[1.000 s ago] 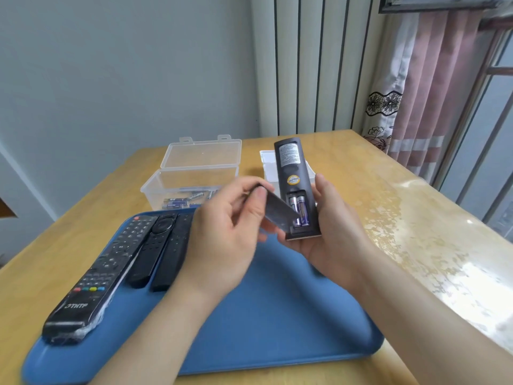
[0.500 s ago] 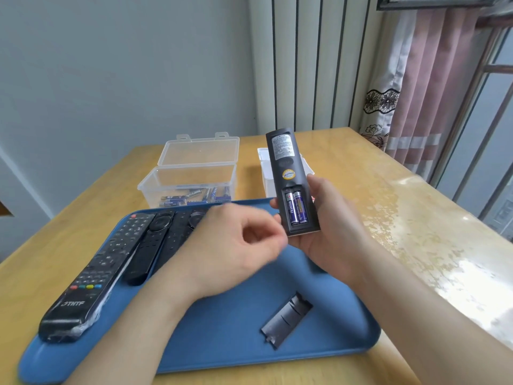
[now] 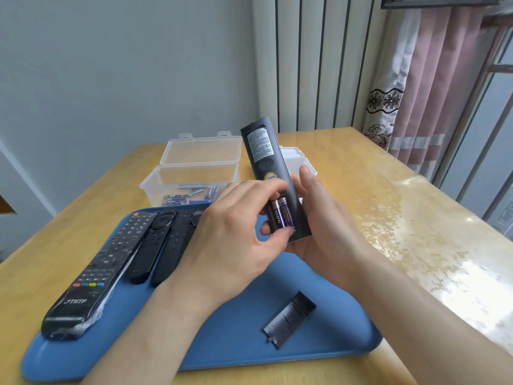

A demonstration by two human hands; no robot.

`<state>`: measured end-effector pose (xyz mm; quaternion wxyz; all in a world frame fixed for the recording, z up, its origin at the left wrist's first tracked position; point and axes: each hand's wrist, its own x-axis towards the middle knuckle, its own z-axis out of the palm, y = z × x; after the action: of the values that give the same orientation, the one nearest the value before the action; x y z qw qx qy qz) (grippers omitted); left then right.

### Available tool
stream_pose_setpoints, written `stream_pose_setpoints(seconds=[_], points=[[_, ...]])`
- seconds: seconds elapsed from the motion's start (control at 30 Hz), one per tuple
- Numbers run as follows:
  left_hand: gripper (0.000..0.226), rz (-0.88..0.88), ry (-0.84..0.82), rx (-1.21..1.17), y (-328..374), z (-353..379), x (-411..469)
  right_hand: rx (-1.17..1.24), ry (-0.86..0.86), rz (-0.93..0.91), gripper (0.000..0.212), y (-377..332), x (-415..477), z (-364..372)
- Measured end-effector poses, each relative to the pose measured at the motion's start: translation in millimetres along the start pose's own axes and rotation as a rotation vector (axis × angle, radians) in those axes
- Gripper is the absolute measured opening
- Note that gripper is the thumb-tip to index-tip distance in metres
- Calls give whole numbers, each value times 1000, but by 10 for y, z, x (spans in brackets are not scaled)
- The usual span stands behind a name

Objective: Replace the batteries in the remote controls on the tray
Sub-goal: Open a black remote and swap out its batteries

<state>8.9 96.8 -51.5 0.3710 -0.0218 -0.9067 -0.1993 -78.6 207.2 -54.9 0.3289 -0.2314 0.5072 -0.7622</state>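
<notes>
The left hand (image 3: 230,232) covers most of the remote (image 3: 197,217) lying just beyond it, and its thumb hides the batteries' (image 3: 283,216) lower ends. Beyond the right hand (image 3: 324,226), the held remote (image 3: 263,162) blocks much of a white box (image 3: 295,159). Its label (image 3: 259,143) print is too small to read.

The glossy yellow wooden table (image 3: 388,190) before me carries a flat blue plastic tray (image 3: 222,343) on my near side, and just behind that tray a clear plastic box (image 3: 177,187) with its hinged lid open and, to its right, a smaller whitish plastic box (image 3: 298,162), partly hidden from me
</notes>
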Motion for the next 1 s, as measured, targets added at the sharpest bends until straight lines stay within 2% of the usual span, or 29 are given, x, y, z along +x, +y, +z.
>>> stream_pose_setpoints(seconds=[0.1,0.27,0.7,0.87,1.0], points=[[49,-77,3,-113,24,-8,-13,-13,-7,-6,52,19,10,-5],[42,-93,-28,-170,32,-15,-9,-83,-4,-10,53,62,2,23],[39,-211,-60,-228,118,-38,33,-160,59,-54,48,111,-5,97],[35,-90,-95,-179,156,95,-4,-75,87,-81,57,47,-36,111],[37,-145,-7,-285,154,68,22,77,63,-56,50,11,-16,103]])
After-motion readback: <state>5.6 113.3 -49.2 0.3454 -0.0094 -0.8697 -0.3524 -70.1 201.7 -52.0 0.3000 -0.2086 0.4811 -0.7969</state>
